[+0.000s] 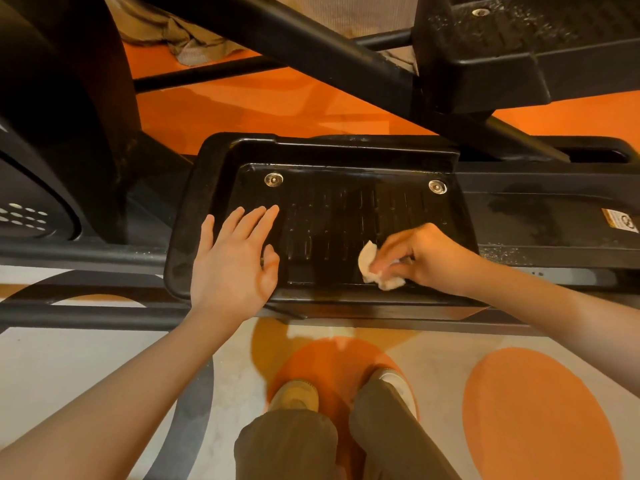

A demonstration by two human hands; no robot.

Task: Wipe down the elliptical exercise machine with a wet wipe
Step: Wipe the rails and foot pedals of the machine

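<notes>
Head view, glossy black pedal (346, 188), orange-patterned floor (540, 410)

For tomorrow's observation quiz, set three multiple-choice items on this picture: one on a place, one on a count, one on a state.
1. Where is the wet wipe?
A. on the floor
B. on the near foot pedal
C. on the far pedal

2. How many round metal bolts show on the near foot pedal?
A. two
B. four
C. none

3. How is the left hand?
A. fist
B. gripping a bar
C. flat, fingers straight

Key: 1 B, the right hand pinches it against the tread; 2 A, one at each far corner; 3 C, it lies open over the pedal's left end.
</notes>
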